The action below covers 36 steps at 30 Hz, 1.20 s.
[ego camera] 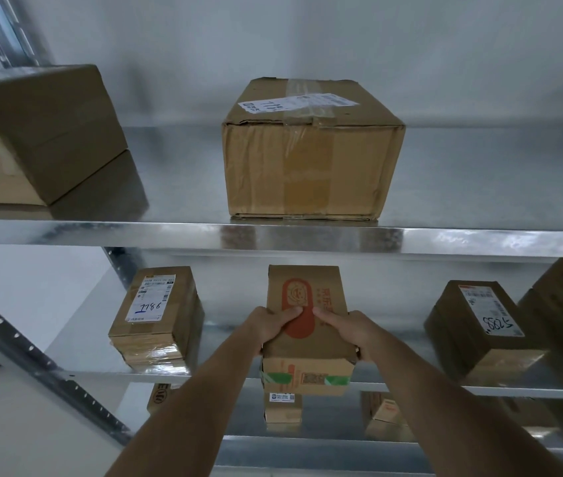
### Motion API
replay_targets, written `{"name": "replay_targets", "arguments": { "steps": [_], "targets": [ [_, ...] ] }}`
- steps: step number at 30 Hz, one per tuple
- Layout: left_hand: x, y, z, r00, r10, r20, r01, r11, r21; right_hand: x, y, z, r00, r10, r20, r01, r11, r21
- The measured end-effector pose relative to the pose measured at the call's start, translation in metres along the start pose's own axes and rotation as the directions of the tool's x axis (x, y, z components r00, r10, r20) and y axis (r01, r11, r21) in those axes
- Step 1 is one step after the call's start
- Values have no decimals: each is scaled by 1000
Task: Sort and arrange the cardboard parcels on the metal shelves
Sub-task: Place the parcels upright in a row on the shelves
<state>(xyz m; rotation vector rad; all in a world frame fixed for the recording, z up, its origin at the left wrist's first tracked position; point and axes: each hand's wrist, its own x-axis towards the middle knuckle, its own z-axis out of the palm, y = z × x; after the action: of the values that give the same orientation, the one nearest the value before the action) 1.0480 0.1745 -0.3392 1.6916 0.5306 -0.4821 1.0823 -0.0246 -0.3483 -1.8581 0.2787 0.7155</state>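
- Parcels on the middle shelf (273, 376): labelled one (156, 318) left, another (483, 328) right.
- Left hand (269, 327) grips the orange-printed parcel (307, 325) at the shelf's front edge, thumb on top.
- Right hand (348, 328) grips likewise; push squarely, keeping gaps even.

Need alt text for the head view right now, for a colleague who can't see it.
Both hands, left hand and right hand, grip an orange-printed parcel at the middle shelf, between two labelled parcels. A large taped box sits above.
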Motion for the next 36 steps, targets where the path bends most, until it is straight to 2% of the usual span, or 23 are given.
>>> {"name": "replay_targets", "arguments": {
  "steps": [5,13,24,28,30,34,36],
  "targets": [
    [7,-1,2,999,-23,-44,24,1000,17,3,2,-4,1000,21,6,-21,999,-44],
    [17,-1,1,999,-24,-35,21,997,-78,6,3,-5,999,-26,26,27,998,-50],
    [18,-4,1,999,-12,-46,7,996,-92,-2,-1,-5,1000,-11,10,12,992,-129],
    [15,-8,2,997,32,-70,-37,996,-84,-4,2,1,999,-37,-7,36,997,-65],
    [13,-8,1,996,48,-73,-55,993,-109,-4,4,3,1000,4,5,-4,999,35],
    [5,-9,-5,996,54,-68,-70,964,-257,-14,9,-4,999,40,33,-48,959,281],
    [0,-13,-1,998,56,-19,-60,946,-320,-14,13,-16,999,42,-7,-39,968,249]
  ]
}}
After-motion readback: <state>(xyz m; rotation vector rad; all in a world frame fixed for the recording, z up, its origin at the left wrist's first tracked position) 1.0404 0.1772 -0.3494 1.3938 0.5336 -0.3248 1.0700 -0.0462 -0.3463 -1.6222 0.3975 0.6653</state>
